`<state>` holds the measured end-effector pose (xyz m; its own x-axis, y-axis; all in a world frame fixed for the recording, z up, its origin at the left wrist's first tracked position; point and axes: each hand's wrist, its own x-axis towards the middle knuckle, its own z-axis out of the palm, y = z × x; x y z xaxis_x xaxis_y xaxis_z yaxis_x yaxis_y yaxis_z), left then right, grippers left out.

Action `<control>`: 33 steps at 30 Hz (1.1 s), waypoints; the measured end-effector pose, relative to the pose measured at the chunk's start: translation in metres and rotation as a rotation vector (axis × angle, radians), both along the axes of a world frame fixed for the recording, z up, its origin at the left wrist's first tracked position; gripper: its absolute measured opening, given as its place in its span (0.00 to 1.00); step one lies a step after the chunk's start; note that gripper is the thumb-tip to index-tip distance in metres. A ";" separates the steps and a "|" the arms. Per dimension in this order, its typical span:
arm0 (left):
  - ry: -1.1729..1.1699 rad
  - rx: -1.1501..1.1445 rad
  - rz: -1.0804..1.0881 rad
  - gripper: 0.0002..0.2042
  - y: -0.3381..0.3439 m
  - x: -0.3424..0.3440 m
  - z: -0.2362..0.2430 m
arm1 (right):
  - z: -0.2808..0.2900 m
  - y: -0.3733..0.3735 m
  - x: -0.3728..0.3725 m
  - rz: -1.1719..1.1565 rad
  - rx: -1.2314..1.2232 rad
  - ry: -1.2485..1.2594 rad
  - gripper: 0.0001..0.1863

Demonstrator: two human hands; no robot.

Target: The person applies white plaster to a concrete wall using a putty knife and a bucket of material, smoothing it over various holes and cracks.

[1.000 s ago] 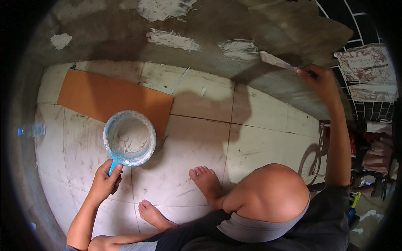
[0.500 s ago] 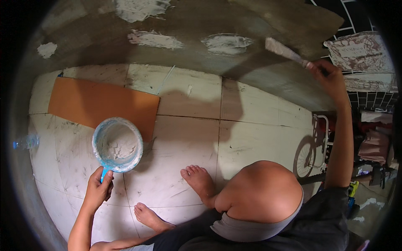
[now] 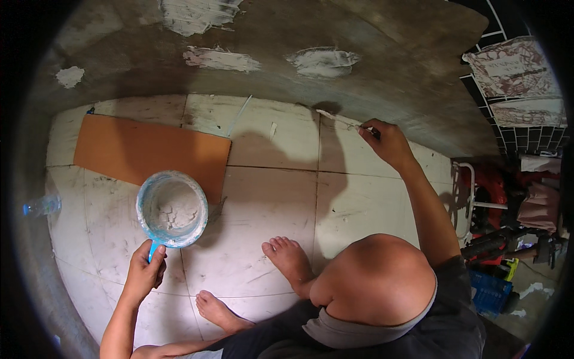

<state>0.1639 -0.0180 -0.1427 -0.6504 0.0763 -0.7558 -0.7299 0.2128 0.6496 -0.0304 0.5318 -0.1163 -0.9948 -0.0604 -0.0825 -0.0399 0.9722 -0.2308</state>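
Note:
My left hand (image 3: pixel 145 272) is closed round the handle of a blue dipper (image 3: pixel 202 222), its rim smeared white. White putty (image 3: pixel 176 208), cracked on top, lies inside it. Out to the right, my right hand (image 3: pixel 387 143) grips a putty knife (image 3: pixel 339 119), seen nearly edge-on, its whitish blade pointing left beside the foot of the wall. Whether the blade touches the wall, I cannot tell. Several white putty patches (image 3: pixel 323 62) mark the grey-brown wall (image 3: pixel 263 30) ahead.
An orange board (image 3: pixel 161 143) lies on the tiled floor (image 3: pixel 263 200) beyond the dipper. A clear plastic bottle (image 3: pixel 45 205) is at the far left. At right stand a white metal frame (image 3: pixel 469 203) and a blue box (image 3: pixel 490 292). My knee and bare feet fill the lower middle.
My right hand has come down and to the left with the putty knife, from high on the wall to near its foot. My left hand and the dipper have hardly moved.

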 end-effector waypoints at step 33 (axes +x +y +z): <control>0.025 -0.006 -0.028 0.14 -0.001 -0.008 -0.003 | 0.025 -0.029 -0.082 -0.004 -0.177 0.145 0.23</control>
